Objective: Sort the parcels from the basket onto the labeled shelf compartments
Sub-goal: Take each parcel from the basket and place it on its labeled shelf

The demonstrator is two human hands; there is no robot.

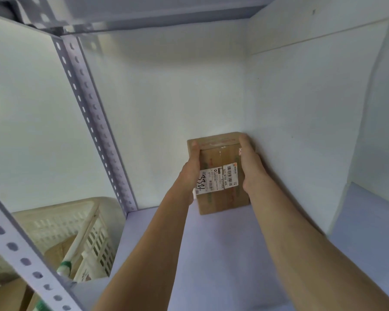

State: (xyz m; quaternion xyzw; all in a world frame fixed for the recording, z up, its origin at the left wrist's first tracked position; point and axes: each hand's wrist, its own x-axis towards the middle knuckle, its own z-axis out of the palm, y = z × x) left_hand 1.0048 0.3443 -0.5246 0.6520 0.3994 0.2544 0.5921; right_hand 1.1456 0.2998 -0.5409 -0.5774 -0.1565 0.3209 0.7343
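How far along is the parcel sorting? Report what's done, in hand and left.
Done: no other shelved parcel shows in this view. In hand: the left hand and right hand hold a cardboard parcel at the back right corner of the shelf, not yet released. Left: the basket at lower left holds at least one more box.

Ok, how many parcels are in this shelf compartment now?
1: a cardboard parcel at the back by the right wall, gripped between left hand and right hand. None seems hidden.
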